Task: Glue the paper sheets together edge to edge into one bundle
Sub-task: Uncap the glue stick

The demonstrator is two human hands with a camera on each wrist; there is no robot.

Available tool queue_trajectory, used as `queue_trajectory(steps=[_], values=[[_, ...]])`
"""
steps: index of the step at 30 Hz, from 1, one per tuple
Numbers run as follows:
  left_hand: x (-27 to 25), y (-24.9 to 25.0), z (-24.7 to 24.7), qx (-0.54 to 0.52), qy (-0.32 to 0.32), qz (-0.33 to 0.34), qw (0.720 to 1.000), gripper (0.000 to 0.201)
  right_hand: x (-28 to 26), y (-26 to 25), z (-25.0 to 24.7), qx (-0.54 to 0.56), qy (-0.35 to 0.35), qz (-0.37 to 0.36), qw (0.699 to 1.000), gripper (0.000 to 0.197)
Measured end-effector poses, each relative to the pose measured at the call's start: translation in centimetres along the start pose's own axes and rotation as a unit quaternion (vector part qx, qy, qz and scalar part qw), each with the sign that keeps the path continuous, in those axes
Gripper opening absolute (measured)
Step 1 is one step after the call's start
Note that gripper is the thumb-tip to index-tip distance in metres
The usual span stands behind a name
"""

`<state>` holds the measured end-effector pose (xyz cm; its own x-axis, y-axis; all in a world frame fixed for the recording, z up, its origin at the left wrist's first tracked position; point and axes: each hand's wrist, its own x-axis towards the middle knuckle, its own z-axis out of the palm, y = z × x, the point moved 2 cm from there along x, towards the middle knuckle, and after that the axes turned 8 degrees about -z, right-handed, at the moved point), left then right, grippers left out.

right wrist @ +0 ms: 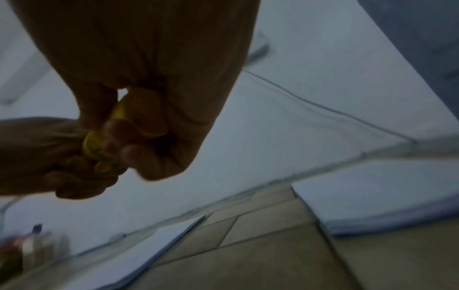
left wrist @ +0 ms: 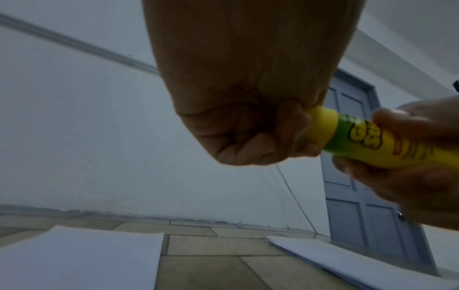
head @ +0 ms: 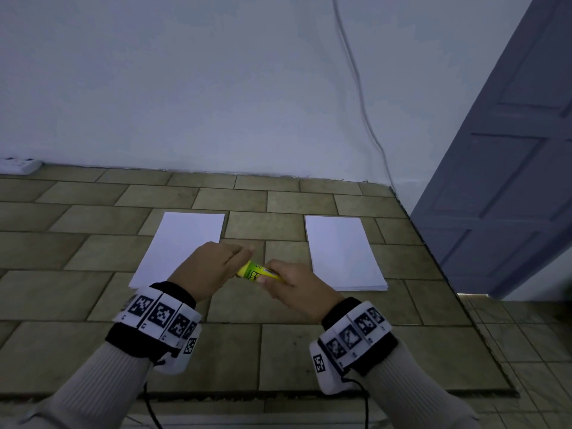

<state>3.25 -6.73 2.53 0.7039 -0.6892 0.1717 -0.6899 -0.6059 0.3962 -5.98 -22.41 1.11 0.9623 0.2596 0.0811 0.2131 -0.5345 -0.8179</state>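
Far left, against the wall: a white power strip [head: 19,165] on the tiled bench [head: 294,351]. Next along, a white paper sheet [head: 182,243] flat on the tiles, its near right corner hidden behind the left hand [head: 210,269]. Whether one sheet or several there, cannot tell.

Centre now, above the bench and between the two papers: left hand fisted, fingers [left wrist: 250,149] curled tight round one end of the glue stick [head: 255,271], grip closed on it, yellow end section poking out just past the knuckles in the left wrist view. Cap or base, cannot tell. Glue stick held roughly level, yellow and green label facing up, clear of the tiles.

Right hand [head: 295,287] meeting it from the other side, thumb on top and fingers underneath, grip wrapped round the labelled barrel. Both hands on the one stick, nearly touching. Right wrist view blurred, only a sliver of yellow showing between dark fingers.

Further right, a stack of paper sheets [head: 343,252] flat on the bench, layered edges visible at its near side, well apart from the left sheet. Beyond it, a thin cable [head: 360,97] running down the wall, and a grey-blue panelled door [head: 510,168] at the far right.
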Motion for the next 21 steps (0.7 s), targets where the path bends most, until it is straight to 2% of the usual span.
queue_trajectory(steps=[1, 2, 4, 5, 6, 8, 10, 12, 13, 14, 15, 16, 17, 18, 19, 20, 21], values=[[-0.1, 0.2, -0.4, 0.001, 0.055, -0.012, 0.998, 0.021, 0.0, 0.3, -0.1, 0.093, -0.008, 0.016, 0.995, 0.021], [-0.3, 0.1, -0.1, -0.028, 0.095, -0.002, 0.995, 0.034, -0.1, 0.4, -0.2, 0.18, -0.017, 0.027, 0.983, 0.023], [-0.3, 0.3, 0.0, -0.041, 0.104, 0.006, 0.994, 0.041, -0.2, 0.2, -0.2, 0.269, -0.024, 0.038, 0.962, 0.024], [-0.3, 0.4, -0.4, -0.044, 0.092, -0.004, 0.995, 0.042, -0.1, 0.1, -0.1, 0.254, -0.016, 0.038, 0.966, 0.024], [-0.3, 0.3, -0.4, -0.066, 0.081, -0.017, 0.994, 0.044, 0.0, 0.0, -0.1, 0.192, -0.001, 0.031, 0.981, 0.024], [-0.1, 0.6, -0.5, -0.095, 0.048, -0.064, 0.992, 0.048, 0.3, -0.3, 0.0, -0.023, 0.024, -0.004, 0.999, 0.025], [0.2, 0.5, -0.1, -0.106, 0.034, -0.13, 0.985, 0.052, 0.5, -0.7, 0.5, -0.22, 0.021, -0.013, 0.975, 0.033], [0.3, 0.4, -0.1, -0.15, 0.035, -0.162, 0.975, 0.055, 0.6, -1.1, 0.8, -0.297, 0.03, -0.008, 0.954, 0.04], [0.3, 0.6, -0.6, -0.139, 0.049, -0.148, 0.978, 0.048, 0.6, -1.2, 0.8, -0.296, 0.039, -0.01, 0.954, 0.041], [0.2, 0.3, -0.6, -0.138, 0.026, -0.13, 0.982, 0.027, 0.4, -1.2, 0.7, -0.272, 0.048, -0.016, 0.961, 0.04], [0.0, 0.4, -1.3, -0.172, -0.049, -0.133, 0.975, 0.015, 0.3, -1.3, 0.5, -0.236, 0.051, -0.024, 0.97, 0.037], [0.2, -0.3, -0.9, -0.136, -0.055, -0.098, 0.984, 0.036, 0.2, -1.3, 0.3, -0.195, 0.049, -0.035, 0.979, 0.033], [-0.2, -0.4, -0.6, -0.121, -0.074, -0.093, 0.986, 0.033, 0.1, -1.3, 0.0, -0.15, 0.045, -0.042, 0.987, 0.029], [0.0, -0.3, -0.6, -0.13, -0.063, -0.092, 0.985, 0.006, -0.1, -1.2, -0.2, -0.091, 0.04, -0.042, 0.994, 0.026], [-0.5, 0.9, -1.4, -0.134, -0.052, -0.093, 0.985, 0.024, -0.1, -1.0, -0.3, -0.016, 0.033, -0.032, 0.999, 0.025], [-0.6, 1.0, -1.4, -0.131, 0.031, -0.068, 0.989, 0.042, -0.1, -0.8, -0.3, 0.071, 0.022, -0.016, 0.997, 0.026], [-0.7, 0.9, -1.0, -0.139, 0.048, -0.06, 0.987, 0.052, -0.1, -0.6, -0.2, 0.154, 0.008, 0.002, 0.988, 0.027]])
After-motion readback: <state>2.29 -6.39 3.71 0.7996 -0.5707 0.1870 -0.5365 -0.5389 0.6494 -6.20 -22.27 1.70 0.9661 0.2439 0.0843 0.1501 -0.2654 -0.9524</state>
